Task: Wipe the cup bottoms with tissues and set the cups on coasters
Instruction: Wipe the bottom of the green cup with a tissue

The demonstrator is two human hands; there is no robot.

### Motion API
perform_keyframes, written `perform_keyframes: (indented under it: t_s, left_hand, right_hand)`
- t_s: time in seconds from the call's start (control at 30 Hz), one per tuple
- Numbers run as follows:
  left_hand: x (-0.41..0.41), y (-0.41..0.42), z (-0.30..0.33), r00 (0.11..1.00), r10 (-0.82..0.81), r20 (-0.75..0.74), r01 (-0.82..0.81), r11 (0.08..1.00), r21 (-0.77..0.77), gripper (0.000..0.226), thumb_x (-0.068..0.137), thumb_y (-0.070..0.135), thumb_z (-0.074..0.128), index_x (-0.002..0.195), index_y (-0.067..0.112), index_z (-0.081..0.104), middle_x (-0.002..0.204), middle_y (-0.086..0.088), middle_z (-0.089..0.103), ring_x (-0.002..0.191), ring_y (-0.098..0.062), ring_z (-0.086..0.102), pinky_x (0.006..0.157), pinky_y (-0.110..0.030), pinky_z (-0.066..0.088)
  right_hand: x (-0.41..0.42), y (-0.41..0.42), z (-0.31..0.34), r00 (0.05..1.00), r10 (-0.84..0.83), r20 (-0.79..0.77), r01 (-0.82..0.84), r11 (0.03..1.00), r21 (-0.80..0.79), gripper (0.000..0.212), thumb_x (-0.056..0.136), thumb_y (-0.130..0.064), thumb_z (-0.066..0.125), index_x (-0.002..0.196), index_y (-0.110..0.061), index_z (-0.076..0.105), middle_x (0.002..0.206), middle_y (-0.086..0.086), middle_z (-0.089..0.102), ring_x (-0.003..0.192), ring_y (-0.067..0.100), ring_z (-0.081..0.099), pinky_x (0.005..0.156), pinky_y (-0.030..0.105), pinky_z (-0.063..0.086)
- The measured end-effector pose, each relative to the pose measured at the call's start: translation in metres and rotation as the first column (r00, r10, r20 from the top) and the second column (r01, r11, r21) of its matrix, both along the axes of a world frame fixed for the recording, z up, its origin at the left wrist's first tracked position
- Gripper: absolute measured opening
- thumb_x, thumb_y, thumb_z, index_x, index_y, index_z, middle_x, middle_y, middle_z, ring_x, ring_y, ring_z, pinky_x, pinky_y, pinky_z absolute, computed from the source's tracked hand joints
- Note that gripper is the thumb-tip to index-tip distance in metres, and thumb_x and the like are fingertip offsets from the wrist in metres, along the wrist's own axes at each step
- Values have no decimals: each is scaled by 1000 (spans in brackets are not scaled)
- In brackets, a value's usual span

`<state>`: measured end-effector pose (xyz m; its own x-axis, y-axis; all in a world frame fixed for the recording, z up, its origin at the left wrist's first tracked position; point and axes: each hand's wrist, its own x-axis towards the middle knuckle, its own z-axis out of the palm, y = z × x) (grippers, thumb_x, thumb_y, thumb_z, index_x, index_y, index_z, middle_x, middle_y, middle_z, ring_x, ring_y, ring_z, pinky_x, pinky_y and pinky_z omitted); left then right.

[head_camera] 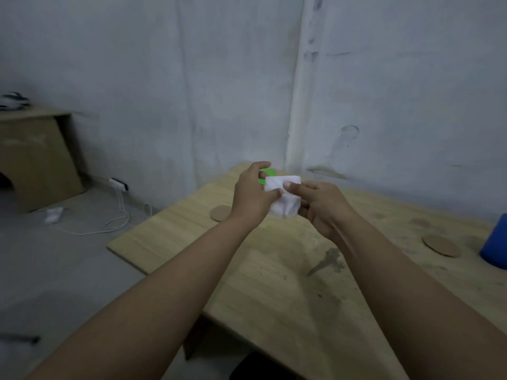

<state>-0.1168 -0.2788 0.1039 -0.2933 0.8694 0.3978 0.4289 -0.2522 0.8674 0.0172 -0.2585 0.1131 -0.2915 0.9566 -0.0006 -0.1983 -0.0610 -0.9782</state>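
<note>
Both hands are up over the far end of the wooden table [274, 283], working together. The left hand [251, 194] has its fingers curled round a green cup [265, 176], and only a sliver of green shows between thumb and forefinger, so which way the cup points is hard to call; it seems tipped toward the right hand. No lettering or label can be read on what shows of it.

The right hand [319, 205] presses a white tissue [284, 197] against the cup, thumb on top, fingers folded underneath, pinching the wad firmly. The tissue is bunched, hanging a little lower than the cup, sandwiched between the two hands. The cup is held in the air, clear of the tabletop.

Down on the table, a round brown coaster [219, 213] lies just below and left of the left wrist. A second coaster [441, 246] lies flat well off to the right, near a blue cup [496, 245] cut by the frame edge.

On the floor to the left, a white cable [115, 223] loops beside a crumpled white scrap [53, 214].
</note>
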Motion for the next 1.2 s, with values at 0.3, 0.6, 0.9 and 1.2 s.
perform_keyframes:
  t_s: [0.3,0.6,0.9,1.2]
  left_hand:
    - [-46,4,-47,994,-112,0,111,987,-116,60,73,4,76,127,14,51,104,-3,55,69,-12,53,73,-30,50]
    - [-71,75,-81,999,-2,44,10,986,-168,54,76,10,75,125,7,53,104,-6,55,83,-12,53,78,-24,46]
    - [-75,158,-94,997,3,76,14,973,-229,105,62,32,86,145,16,24,148,-5,38,134,-17,37,106,-28,33]
    - [-73,176,-100,995,-56,86,71,981,-181,72,62,25,86,124,17,51,117,0,62,107,-17,59,88,-33,52]
  right_hand:
    - [-35,6,-45,990,-91,104,115,961,-250,24,87,3,52,110,9,57,85,17,65,67,23,62,52,27,56]
    - [-14,68,-64,909,-276,312,359,898,-253,12,85,-1,57,97,0,55,93,21,63,73,30,61,64,38,54]
    - [-23,131,-70,883,-342,323,412,893,-181,15,83,0,54,96,3,61,110,30,61,99,42,61,85,54,53]
    - [-31,156,-85,886,-404,228,444,881,-164,21,80,7,52,71,-8,64,109,32,63,88,38,63,81,48,50]
